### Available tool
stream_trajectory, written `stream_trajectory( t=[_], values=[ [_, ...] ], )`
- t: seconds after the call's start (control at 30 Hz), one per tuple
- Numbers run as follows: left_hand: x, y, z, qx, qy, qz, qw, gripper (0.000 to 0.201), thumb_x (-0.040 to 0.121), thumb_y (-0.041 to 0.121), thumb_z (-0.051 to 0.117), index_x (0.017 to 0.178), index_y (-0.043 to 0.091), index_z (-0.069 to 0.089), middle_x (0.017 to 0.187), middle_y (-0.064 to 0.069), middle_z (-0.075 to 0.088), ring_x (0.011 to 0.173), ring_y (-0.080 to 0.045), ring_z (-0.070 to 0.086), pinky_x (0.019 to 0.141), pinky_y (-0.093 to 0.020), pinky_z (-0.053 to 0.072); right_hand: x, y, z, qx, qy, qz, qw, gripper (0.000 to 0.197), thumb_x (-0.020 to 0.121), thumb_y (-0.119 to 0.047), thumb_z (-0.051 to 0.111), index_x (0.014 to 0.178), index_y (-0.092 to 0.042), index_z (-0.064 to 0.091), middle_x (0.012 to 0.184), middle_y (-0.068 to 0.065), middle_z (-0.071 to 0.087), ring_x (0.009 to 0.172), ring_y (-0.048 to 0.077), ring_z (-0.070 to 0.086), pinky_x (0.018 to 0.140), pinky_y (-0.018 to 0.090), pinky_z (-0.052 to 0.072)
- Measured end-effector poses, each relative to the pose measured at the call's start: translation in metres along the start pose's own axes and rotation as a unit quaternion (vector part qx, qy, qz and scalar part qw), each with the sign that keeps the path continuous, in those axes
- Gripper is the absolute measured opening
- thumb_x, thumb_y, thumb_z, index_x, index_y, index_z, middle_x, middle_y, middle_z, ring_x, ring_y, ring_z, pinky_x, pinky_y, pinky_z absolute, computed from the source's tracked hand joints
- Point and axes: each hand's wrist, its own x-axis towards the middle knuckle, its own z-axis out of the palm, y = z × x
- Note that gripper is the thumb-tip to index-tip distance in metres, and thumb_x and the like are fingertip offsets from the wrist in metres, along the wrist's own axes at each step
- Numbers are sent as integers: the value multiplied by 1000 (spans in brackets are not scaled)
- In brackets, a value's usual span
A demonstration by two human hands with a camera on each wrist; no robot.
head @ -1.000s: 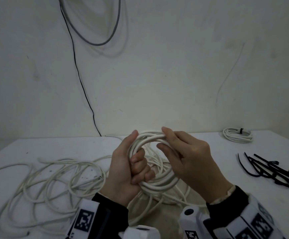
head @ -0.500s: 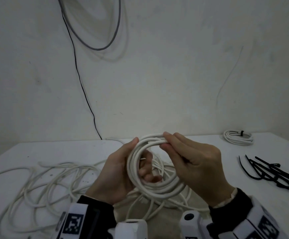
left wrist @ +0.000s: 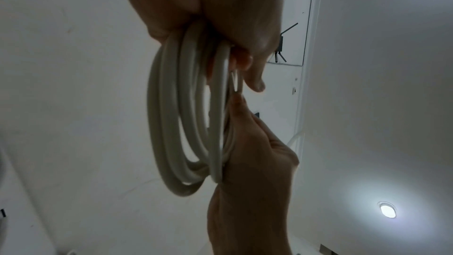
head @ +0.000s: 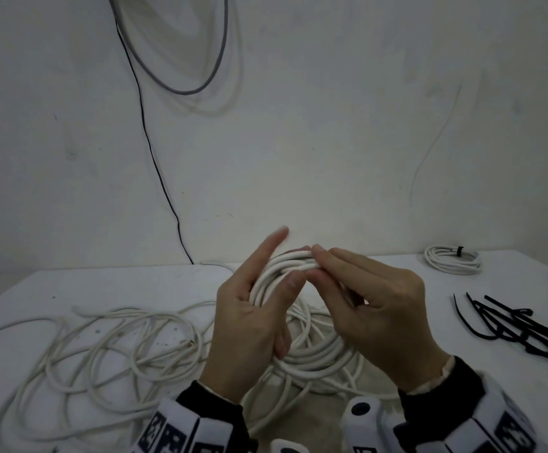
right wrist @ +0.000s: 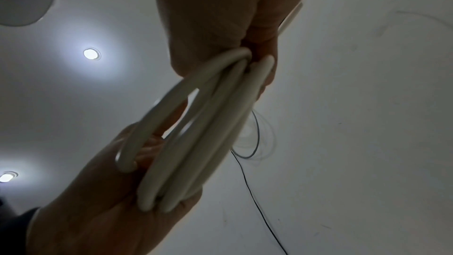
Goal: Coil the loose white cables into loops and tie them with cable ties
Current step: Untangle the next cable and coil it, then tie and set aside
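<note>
1. One white table point(head: 70, 289) spans under both hands, below a pale wall.
2. Loose white cables point(head: 102, 348) sprawl on it, left of the left hand point(head: 249, 331), some strands running beneath both hands.
3. White cable coil point(head: 315, 358) of several loops is held up between the hands, above the table.
4. Left hand has the coil's left side across its palm, thumb pressed on the strands, index finger straight and pointing up.
5. Right hand point(head: 380, 308) pinches the coil's top, fingertips over, thumb under.
6. Black cable ties point(head: 521, 331) lie in a heap right of the right hand, well apart.
7. Tied white coil point(head: 452, 260) with a black tie sits far right, beyond the right hand.
</note>
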Motion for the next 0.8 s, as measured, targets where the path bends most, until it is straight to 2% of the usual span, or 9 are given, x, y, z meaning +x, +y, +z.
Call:
stream_trajectory(
  t=[0.07,0.17,0.27,0.37,0.5,0.57,0.63,0.7,0.8],
  values=[
    [-1,1,0,6,-3,18,1000,35,83,31,67,118,34,62,43,5,53,26,-6,31,34,-17,35,1,-1,0,2,9,-1,1000,23,82,-13,67,96,4,71,83,12,73,62,17,67,58,22,51],
    [-1,1,2,15,54,27,998,16,85,25,64,100,23,70,40,3,51,24,-7,31,33,-17,32,0,-2,2,-4,0,-6,1000,24,79,-10,71,98,5,71,86,13,73,66,15,66,63,19,52],
    [0,0,5,13,103,13,994,21,79,25,59,95,17,70,34,3,41,24,-9,27,31,-19,30,-3,1,4,3,-12,-6,1000,25,77,-7,74,100,3,71,94,14,72,76,16,68,70,18,54],
    [1,0,5,0,130,5,992,19,77,28,60,90,20,71,35,6,34,24,-9,25,33,-17,29,-5,3,5,-5,-4,-9,1000,22,78,-9,71,98,1,72,99,16,71,85,19,70,81,17,53],
    [1,-1,8,-15,140,-6,990,16,74,29,62,83,22,74,37,-1,31,24,-9,23,32,-16,28,-6,2,5,-22,5,-1,1000,15,73,-7,77,86,0,75,95,16,72,80,17,71,76,16,54],
    [1,-3,7,-14,146,-13,989,15,73,29,63,81,22,74,39,-4,30,24,-9,23,32,-16,28,-6,2,5,4,-6,17,1000,13,73,-9,78,83,-1,75,93,14,73,81,13,70,74,16,54],
    [3,-5,3,-10,149,-23,989,15,72,30,64,80,22,74,40,-6,31,25,-10,23,32,-16,27,-3,-1,5,85,-32,77,993,19,74,-18,77,86,-4,75,92,8,73,83,9,69,72,19,56],
    [3,-8,2,-8,143,-34,989,17,71,31,64,80,21,74,39,-5,33,24,-11,24,33,-16,27,3,-2,-1,199,-64,196,958,23,75,-26,75,91,-10,75,92,3,74,84,6,69,70,21,56],
    [1,-10,8,3,112,-48,993,17,71,29,63,80,18,73,38,-3,39,24,-10,24,33,-15,27,9,22,-22,264,-50,373,888,12,81,-11,71,92,-14,72,84,6,73,75,11,71,65,24,57]
  ],
)
